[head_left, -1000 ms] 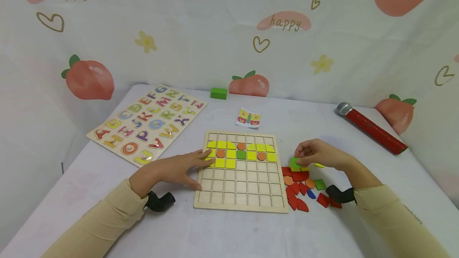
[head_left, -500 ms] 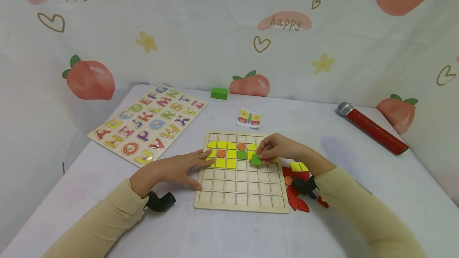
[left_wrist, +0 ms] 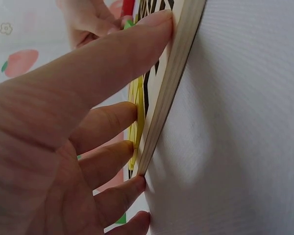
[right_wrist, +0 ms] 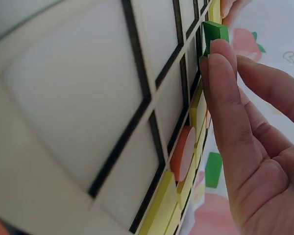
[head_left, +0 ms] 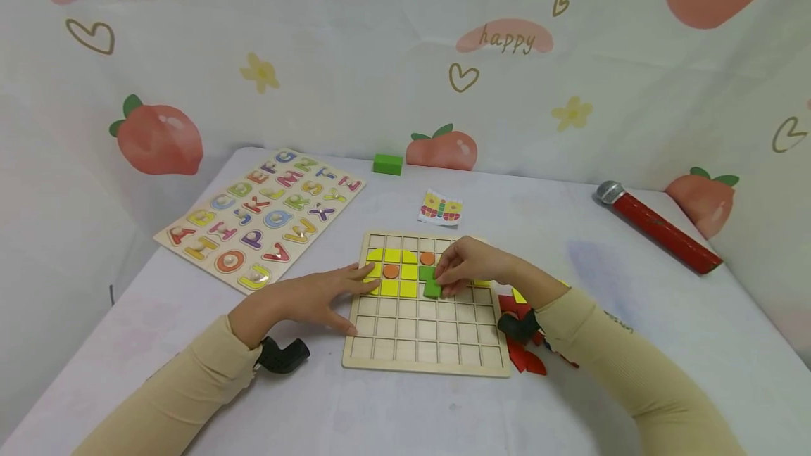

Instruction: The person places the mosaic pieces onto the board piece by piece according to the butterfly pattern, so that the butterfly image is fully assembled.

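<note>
We see the right hand (head_left: 472, 264) pinch a green tile (head_left: 432, 290) over the middle column of the board (head_left: 427, 369); the left hand (head_left: 323, 296), fingers spread, rests at the board's left edge. We judge the tile light, stiff, best gripped by opposite edges.

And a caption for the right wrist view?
Right-hand fingers pinch a green square tile over a pale wooden grid board.

L hand (head_left: 310, 298) spread, R hand (head_left: 470, 264) pinching
</note>
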`<state>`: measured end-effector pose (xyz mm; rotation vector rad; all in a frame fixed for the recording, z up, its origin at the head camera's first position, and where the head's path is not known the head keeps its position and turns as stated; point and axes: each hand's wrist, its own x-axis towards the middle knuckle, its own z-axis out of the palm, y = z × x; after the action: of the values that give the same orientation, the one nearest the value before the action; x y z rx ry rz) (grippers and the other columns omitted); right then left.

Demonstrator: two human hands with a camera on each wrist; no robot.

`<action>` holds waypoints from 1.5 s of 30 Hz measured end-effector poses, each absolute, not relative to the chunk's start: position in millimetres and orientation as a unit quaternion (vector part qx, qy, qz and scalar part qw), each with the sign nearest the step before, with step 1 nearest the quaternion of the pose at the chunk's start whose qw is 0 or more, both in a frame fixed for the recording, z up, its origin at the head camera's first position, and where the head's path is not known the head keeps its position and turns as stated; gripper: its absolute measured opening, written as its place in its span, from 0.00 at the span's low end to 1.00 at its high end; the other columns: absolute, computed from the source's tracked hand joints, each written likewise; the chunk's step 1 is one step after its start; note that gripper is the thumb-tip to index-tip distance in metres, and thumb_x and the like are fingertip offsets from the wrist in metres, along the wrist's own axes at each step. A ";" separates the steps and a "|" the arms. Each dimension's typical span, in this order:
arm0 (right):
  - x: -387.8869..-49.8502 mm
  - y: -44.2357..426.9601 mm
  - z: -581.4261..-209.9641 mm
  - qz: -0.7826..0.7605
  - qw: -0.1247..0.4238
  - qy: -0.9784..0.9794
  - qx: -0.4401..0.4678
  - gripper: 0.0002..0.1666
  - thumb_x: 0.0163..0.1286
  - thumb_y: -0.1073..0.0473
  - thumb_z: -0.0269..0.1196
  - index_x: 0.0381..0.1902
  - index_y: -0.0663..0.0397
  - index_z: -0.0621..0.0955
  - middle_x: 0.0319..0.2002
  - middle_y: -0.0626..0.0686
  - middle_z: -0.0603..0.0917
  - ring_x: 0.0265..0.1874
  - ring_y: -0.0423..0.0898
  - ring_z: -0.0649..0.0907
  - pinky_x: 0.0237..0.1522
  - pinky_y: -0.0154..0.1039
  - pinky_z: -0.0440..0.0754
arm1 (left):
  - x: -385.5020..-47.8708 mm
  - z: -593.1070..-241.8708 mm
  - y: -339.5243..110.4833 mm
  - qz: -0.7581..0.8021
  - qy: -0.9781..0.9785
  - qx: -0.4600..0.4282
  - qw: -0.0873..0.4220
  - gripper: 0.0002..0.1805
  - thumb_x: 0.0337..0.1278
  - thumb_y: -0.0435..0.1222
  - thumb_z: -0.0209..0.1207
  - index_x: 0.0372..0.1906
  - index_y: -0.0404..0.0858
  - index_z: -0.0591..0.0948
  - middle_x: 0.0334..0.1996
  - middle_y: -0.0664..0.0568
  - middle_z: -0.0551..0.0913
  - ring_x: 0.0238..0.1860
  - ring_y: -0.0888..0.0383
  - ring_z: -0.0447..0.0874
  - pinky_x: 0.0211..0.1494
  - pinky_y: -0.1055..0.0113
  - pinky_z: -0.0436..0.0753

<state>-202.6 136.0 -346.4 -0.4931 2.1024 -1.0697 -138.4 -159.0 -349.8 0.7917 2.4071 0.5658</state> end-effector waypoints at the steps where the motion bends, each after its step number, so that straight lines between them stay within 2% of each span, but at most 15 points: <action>1: -202.2 135.3 -345.7 -0.413 0.356 0.815 -0.195 0.10 0.63 0.63 0.62 0.37 0.67 0.81 0.28 0.55 0.86 0.24 0.43 0.86 0.34 0.38 0.85 | -138.5 -349.7 -159.0 0.210 0.893 0.292 0.270 0.44 0.46 0.52 0.66 0.70 0.50 0.61 0.75 0.53 0.46 0.75 0.49 0.39 0.74 0.49 0.53; 6: -199.2 128.6 -343.4 -0.395 0.349 0.823 -0.212 0.09 0.63 0.65 0.62 0.36 0.68 0.82 0.26 0.54 0.85 0.23 0.41 0.85 0.34 0.37 0.85 | -138.3 -349.4 -159.6 0.215 0.892 0.293 0.269 0.44 0.46 0.51 0.66 0.70 0.48 0.61 0.75 0.52 0.46 0.75 0.48 0.39 0.73 0.48 0.53; 12: -196.3 122.3 -342.2 -0.381 0.334 0.838 -0.203 0.07 0.62 0.66 0.62 0.36 0.66 0.82 0.26 0.53 0.85 0.23 0.40 0.84 0.35 0.35 0.85 | -137.8 -349.6 -158.5 0.209 0.895 0.288 0.269 0.43 0.46 0.51 0.66 0.70 0.51 0.62 0.75 0.55 0.46 0.76 0.51 0.39 0.74 0.51 0.54; 20: -185.3 113.5 -338.7 -0.283 0.239 0.880 -0.296 0.12 0.52 0.61 0.71 0.32 0.60 0.81 0.27 0.50 0.81 0.26 0.38 0.77 0.32 0.28 0.77 | -138.3 -348.1 -158.7 0.211 0.893 0.292 0.268 0.43 0.47 0.51 0.66 0.70 0.49 0.62 0.75 0.53 0.46 0.75 0.50 0.39 0.74 0.49 0.53; 27: -182.7 112.0 -338.1 -0.263 0.234 0.886 -0.302 0.12 0.52 0.64 0.70 0.34 0.62 0.80 0.28 0.52 0.81 0.27 0.38 0.76 0.32 0.28 0.77 | -138.1 -348.5 -159.2 0.220 0.890 0.299 0.266 0.43 0.47 0.50 0.66 0.70 0.47 0.62 0.75 0.51 0.46 0.75 0.47 0.39 0.73 0.48 0.52; 36: -182.5 121.3 -340.6 -0.278 0.229 0.888 -0.285 0.12 0.52 0.62 0.71 0.33 0.61 0.81 0.28 0.51 0.82 0.27 0.39 0.77 0.33 0.29 0.78 | -137.6 -348.6 -158.7 0.214 0.893 0.293 0.266 0.43 0.46 0.50 0.66 0.70 0.50 0.62 0.75 0.53 0.46 0.75 0.49 0.39 0.74 0.49 0.53; 40: -180.4 133.3 -340.0 -0.297 0.238 0.891 -0.249 0.12 0.52 0.61 0.71 0.32 0.59 0.81 0.28 0.49 0.82 0.28 0.40 0.78 0.34 0.31 0.80 | -137.5 -348.9 -158.5 0.213 0.895 0.289 0.266 0.43 0.46 0.50 0.67 0.70 0.51 0.62 0.75 0.55 0.46 0.75 0.50 0.39 0.74 0.50 0.53; 45: -177.5 159.1 -337.7 -0.334 0.257 0.885 -0.198 0.13 0.54 0.59 0.70 0.36 0.60 0.81 0.30 0.51 0.82 0.29 0.42 0.79 0.37 0.32 0.81 | -136.7 -347.9 -157.3 0.209 0.897 0.285 0.267 0.43 0.46 0.50 0.67 0.70 0.51 0.62 0.75 0.55 0.46 0.76 0.52 0.39 0.74 0.50 0.54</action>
<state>-177.5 159.1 -337.7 -0.5368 2.4011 -0.9061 -136.7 -157.3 -347.9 0.7687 2.4207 0.5653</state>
